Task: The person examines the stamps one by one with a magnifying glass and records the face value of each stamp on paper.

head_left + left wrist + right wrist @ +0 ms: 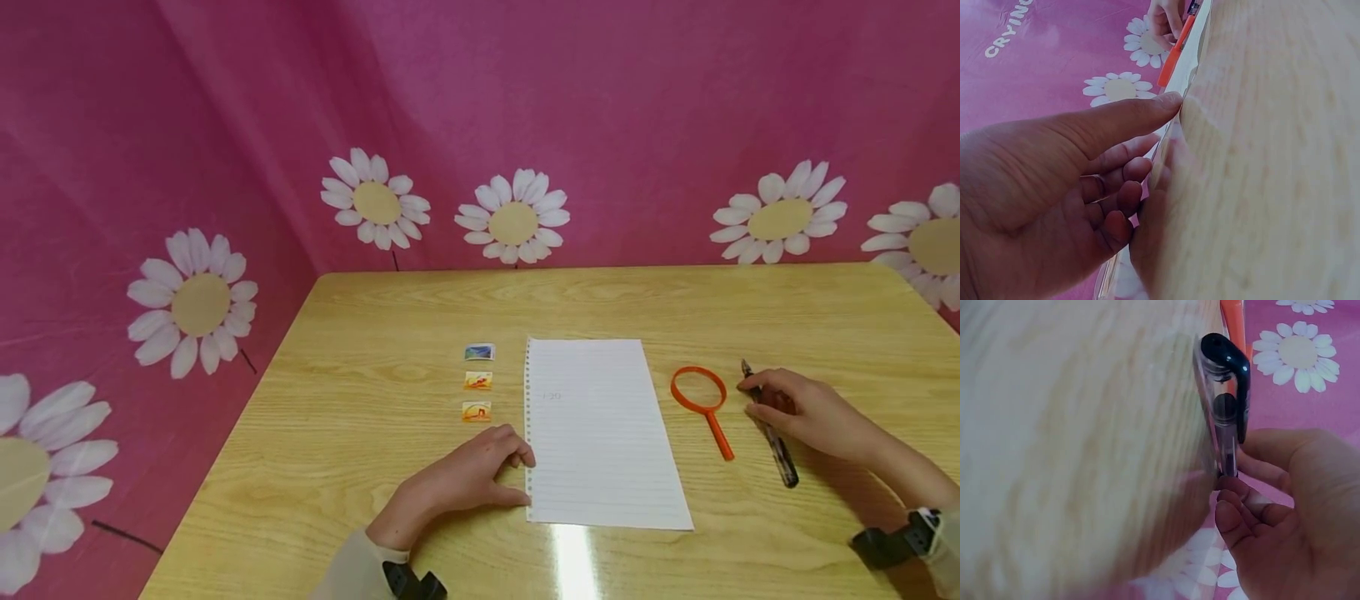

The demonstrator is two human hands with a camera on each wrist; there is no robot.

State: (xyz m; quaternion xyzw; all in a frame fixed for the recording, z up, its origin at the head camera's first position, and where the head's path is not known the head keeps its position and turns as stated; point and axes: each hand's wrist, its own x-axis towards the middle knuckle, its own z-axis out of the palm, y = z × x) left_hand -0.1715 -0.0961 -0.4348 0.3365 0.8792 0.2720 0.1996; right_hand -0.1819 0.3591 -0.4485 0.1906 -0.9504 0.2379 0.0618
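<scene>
A sheet of lined white paper (600, 442) with punched holes lies on the table, faint handwriting near its upper left. My left hand (476, 471) rests at its left edge, thumb and fingertips right at the holes, fingers loosely bent. To the right, my right hand (802, 412) has its thumb and fingers about a pen (778, 450) with a clear barrel and black clip. The pen lies low along the table, its clip end toward me in the right wrist view. Between paper and pen lies an orange magnifying glass (718, 433).
Three small stamp-like pictures form a column left of the paper: a blue one (480, 352) at the top and two yellow ones (477, 412) below. The wooden table (337, 392) meets a pink flowered cloth (600, 100) at the back and left.
</scene>
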